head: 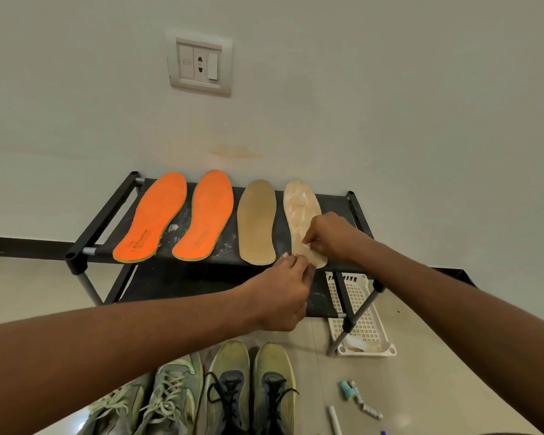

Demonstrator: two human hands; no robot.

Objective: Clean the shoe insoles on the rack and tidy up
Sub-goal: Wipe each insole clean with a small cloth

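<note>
Lying flat at the right end of the black fabric-topped shoe rack (336,205), the pale beige insole smeared with whitish residue (301,211) is being worked at its heel end, which overhangs the rack's front edge. The right hand (328,238) is curled over that heel, its fingertips pinching a small whitish scrap — whether a film, a tissue or a wipe cannot be told. The left hand (285,291) is held just below, its fingers closed on the heel's edge to steady it. A thin, light, flexible sheet is to be expected, easily slid or lifted by a careless tug, so it is best pinned at the heel and taken up by the edges. Beside it lie a plain tan insole (257,221) and two bright orange foam insoles (176,216) — all apart, none overlapping.
</note>
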